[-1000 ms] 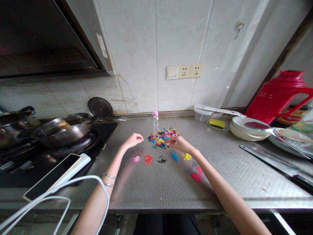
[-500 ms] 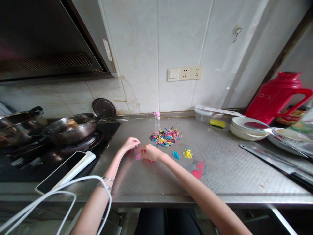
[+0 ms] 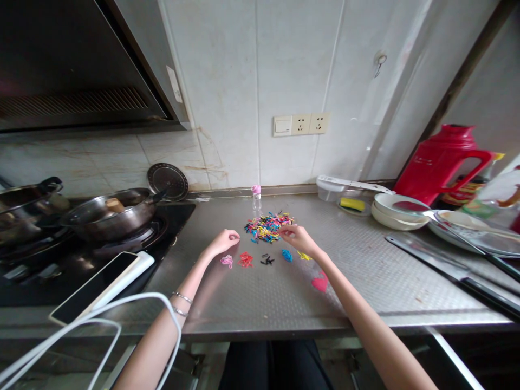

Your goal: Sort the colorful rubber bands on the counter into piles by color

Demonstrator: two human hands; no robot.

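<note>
A heap of small mixed-colour rubber bands [image 3: 266, 226] lies on the steel counter. At its right edge is my right hand [image 3: 299, 238], thumb and fingers pinched together; anything between them is too small to make out. My left hand [image 3: 225, 242] hovers left of the heap with curled, closed fingertips, and I cannot see what they hold, if anything. In front are small single-colour piles: pink bands [image 3: 227, 261], red bands [image 3: 246, 259], black bands [image 3: 267, 260], blue bands [image 3: 287, 255] and yellow bands [image 3: 304, 255], the last partly hidden by my right hand.
Behind the heap stands a clear bottle with a pink cap [image 3: 256, 197]. A phone [image 3: 95, 287], white cables and a stove with pans [image 3: 109, 216] are at left. At right are bowls [image 3: 400, 211], a knife [image 3: 426, 262], a sponge [image 3: 352, 205] and a red thermos [image 3: 442, 162].
My right hand has moved from the pink and red piles to the right edge of the heap, uncovering the red and black piles. My left hand stays nearly in place. The view has shifted slightly.
</note>
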